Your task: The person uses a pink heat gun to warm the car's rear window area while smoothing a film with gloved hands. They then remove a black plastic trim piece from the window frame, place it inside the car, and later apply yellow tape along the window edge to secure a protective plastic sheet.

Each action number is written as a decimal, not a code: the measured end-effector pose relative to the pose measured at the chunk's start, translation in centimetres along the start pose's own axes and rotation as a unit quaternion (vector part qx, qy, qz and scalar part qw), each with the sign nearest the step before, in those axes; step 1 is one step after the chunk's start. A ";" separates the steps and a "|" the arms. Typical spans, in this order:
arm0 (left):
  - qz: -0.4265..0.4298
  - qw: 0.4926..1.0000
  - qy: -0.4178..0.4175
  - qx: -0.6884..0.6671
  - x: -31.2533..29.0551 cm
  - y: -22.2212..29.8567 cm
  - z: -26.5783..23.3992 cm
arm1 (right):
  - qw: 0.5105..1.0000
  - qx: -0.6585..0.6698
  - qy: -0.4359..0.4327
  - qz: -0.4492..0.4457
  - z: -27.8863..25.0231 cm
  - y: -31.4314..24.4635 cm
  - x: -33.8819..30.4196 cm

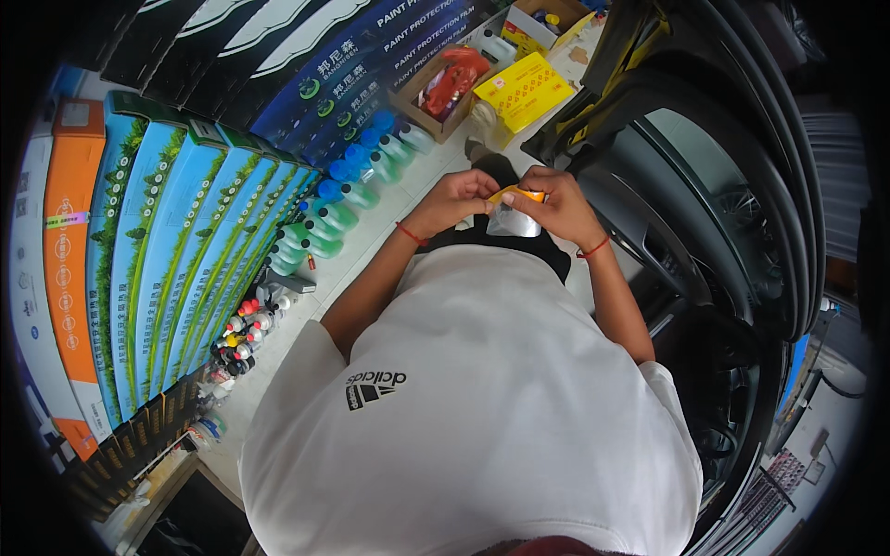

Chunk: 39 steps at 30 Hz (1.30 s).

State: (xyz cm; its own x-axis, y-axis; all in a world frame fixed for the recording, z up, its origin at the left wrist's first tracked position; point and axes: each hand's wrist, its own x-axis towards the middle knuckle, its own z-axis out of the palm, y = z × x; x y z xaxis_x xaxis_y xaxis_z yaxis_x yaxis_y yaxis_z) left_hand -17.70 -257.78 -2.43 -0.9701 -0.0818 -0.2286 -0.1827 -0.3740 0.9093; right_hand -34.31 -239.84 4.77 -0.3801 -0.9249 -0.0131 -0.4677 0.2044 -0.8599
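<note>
A small packet (513,223), orange along its top and silvery below, is held up in front of my waist. The fingers of my left hand (454,200) are closed at its left upper edge, thumb and fingertips pinched together. On the other side, my right hand (563,208) grips the orange edge between thumb and bent fingers. Both hands are close together over my dark trousers. What the packet contains cannot be made out.
An open car door (779,167) and dark interior stand close on my right. To the left are bottles of green liquid with blue caps (345,172) and tall blue-green boxes (176,250). Ahead lie a yellow box (524,93) and a carton with a red bag (454,83).
</note>
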 end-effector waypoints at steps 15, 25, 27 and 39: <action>-0.031 0.999 0.021 -0.029 -0.5 -2.3 -1.7 | 0.998 0.020 -0.009 0.055 1.7 -0.2 -2.9; 0.056 0.978 0.032 0.197 11.6 1.0 6.7 | 0.962 -0.137 0.125 0.200 -9.9 4.1 -10.0; 0.087 0.976 0.075 0.183 14.5 -0.1 8.8 | 0.947 -0.133 0.201 0.211 -13.9 6.7 -14.0; 0.254 0.854 0.299 0.341 21.7 -2.8 19.2 | 0.884 -0.248 0.340 0.203 -24.5 20.7 -25.9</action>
State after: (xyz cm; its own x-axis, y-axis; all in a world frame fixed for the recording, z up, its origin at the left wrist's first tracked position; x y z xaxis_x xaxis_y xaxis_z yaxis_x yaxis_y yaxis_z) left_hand -41.27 -240.74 -3.29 -0.7340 -0.6067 0.3051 -0.0102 0.4591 0.8883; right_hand -53.68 -203.84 -0.19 -0.9097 -0.3714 0.1860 -0.4117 0.7464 -0.5229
